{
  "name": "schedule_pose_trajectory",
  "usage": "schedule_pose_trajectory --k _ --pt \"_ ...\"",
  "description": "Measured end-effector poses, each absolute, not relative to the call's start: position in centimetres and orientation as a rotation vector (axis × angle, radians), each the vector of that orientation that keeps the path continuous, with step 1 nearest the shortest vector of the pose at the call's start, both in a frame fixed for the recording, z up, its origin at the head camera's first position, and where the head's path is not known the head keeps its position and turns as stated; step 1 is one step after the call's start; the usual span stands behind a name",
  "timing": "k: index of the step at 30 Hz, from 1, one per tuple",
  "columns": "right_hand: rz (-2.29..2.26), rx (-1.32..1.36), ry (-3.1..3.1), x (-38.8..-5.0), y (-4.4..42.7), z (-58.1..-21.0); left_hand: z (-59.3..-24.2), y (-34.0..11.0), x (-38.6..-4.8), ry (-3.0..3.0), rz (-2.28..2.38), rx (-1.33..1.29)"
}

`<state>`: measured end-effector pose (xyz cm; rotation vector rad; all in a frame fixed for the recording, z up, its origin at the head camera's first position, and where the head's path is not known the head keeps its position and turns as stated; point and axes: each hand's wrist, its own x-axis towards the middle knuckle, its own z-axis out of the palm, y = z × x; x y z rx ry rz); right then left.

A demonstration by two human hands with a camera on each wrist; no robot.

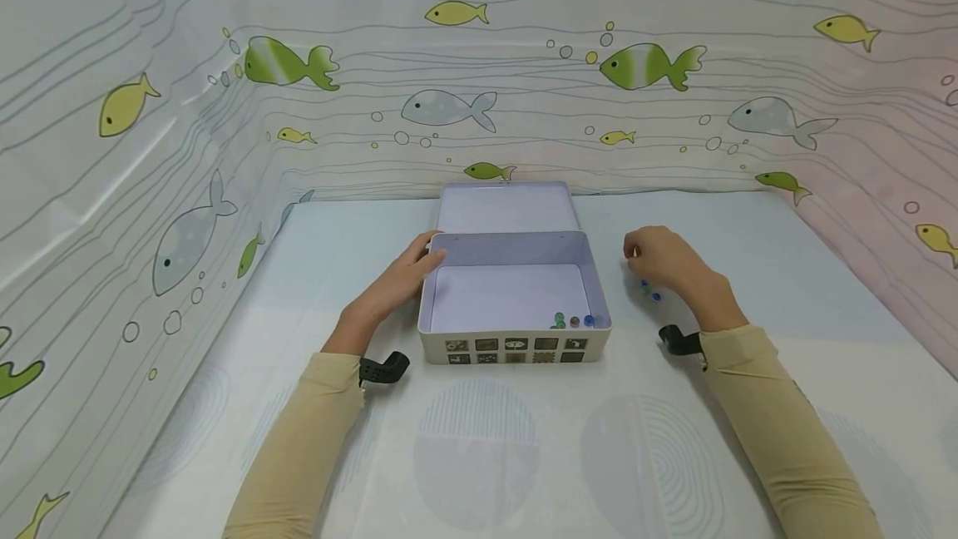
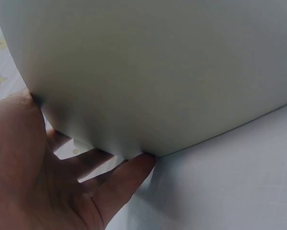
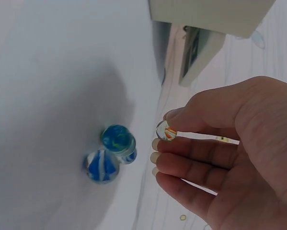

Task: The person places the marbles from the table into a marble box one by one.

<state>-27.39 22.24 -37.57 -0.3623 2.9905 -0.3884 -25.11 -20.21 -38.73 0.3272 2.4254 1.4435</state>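
Note:
A white metal box [image 1: 516, 346] stands with its hinged lid [image 1: 505, 206] thrown back. My left hand [image 1: 404, 273] holds the box at its back left corner, the thumb over the rim; in the left wrist view the left hand's fingers [image 2: 126, 184] curl around the wall's edge. To the right of the box, my right hand [image 1: 666, 260] pinches a clear marble with an orange swirl [image 3: 166, 131] between thumb and fingertips, above the table. Beside it on the table sit a blue-and-white marble [image 3: 102, 166] and a blue-green marble [image 3: 116, 138], with another partly hidden behind.
Several marbles, among them a blue marble [image 1: 589, 320], lie in the front right corner inside the box. A pale patterned cloth [image 1: 479, 456] covers the table. Behind and at the sides rises a fish-print curtain [image 1: 524, 65].

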Motion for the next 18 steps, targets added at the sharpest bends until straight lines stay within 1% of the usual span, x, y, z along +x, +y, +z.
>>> schedule_pose_trajectory --k 18 --pt "-0.405 -0.481 3.069 -26.1 20.8 -35.1 -39.3 -20.5 -25.5 2.471 1.432 0.364"
